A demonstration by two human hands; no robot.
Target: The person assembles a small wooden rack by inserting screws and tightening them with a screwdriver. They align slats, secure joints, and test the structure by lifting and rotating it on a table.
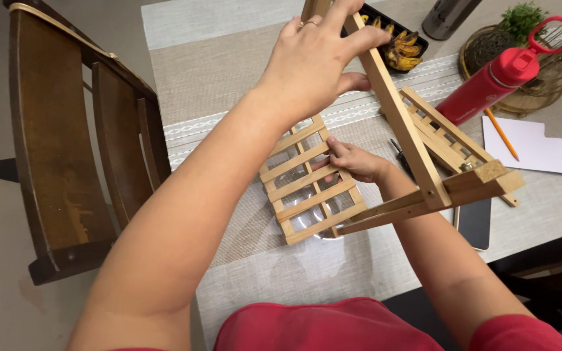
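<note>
At the left edge of the table stands a dark brown wooden chair (pixel 66 149), apart from our work. Moving right, our left hand (pixel 320 62) is raised and clamped on the slanted upright bar of a pale wooden folding rack (pixel 401 130), fingers wrapped over it. Below, our right hand (pixel 352 159) presses its fingertips on the flat slatted panel (pixel 307 188), which lies on the beige woven table runner (pixel 229 71). The rack looks partly unfolded: one panel is down, the frame tilted, the second slatted panel still leaning. Further right, a black tray (pixel 417 40) holds what seem to be yellow fried pieces, and a red bottle (pixel 489 84) lies tilted, its lid shut.
</note>
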